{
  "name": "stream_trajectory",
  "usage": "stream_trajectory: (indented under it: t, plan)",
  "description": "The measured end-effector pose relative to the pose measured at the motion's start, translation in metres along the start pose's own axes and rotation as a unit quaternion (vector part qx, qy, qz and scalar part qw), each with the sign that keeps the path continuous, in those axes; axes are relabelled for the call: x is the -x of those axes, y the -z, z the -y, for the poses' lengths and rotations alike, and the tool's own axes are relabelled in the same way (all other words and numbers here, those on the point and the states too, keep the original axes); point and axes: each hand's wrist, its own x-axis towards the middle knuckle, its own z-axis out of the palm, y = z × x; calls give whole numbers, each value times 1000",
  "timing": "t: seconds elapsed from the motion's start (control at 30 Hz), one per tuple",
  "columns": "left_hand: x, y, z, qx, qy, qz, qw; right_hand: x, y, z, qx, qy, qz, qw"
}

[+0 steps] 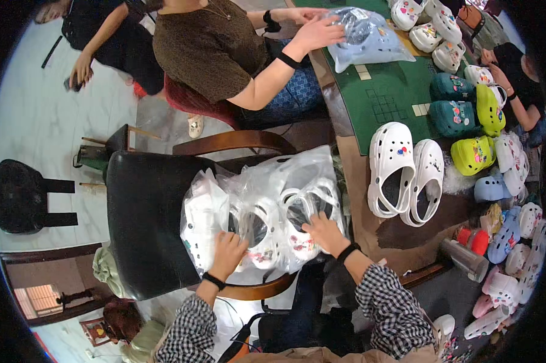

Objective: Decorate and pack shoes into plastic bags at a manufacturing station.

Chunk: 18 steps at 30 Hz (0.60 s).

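A clear plastic bag [267, 187] of white clog shoes lies on a black chair seat [143, 212] in front of me. My left hand [229, 251] presses on the bag's near left side, fingers curled into the plastic. On the near right side my right hand [324, 233] lies flat over a bagged white clog with coloured charms. Both wrists wear black bands, and my sleeves are black-and-white checked.
A pair of white clogs [406, 175] lies on the brown table at right, with teal [453, 103], yellow [474, 154] and other coloured clogs beyond. A person in a brown top [209, 48] handles a bagged blue item [370, 39]. Another person sits far right.
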Motion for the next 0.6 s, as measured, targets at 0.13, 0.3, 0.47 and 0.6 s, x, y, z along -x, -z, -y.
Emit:
stream_trajectory:
  t: [0.13, 0.3, 0.47, 0.6]
  plan:
    - [10, 31, -21, -46, 155, -92, 983, 18, 21, 27, -13, -8, -12, 1000]
    - [22, 31, 14, -76, 76, -22, 994, 36, 48, 69, -18, -7, -12, 1000]
    - [23, 39, 64, -52, -29, 40, 997, 57, 76, 84, -61, -30, -17, 998]
    - [0, 44, 62, 35, -36, 27, 998, 77, 99, 102, -37, -57, -1, 998]
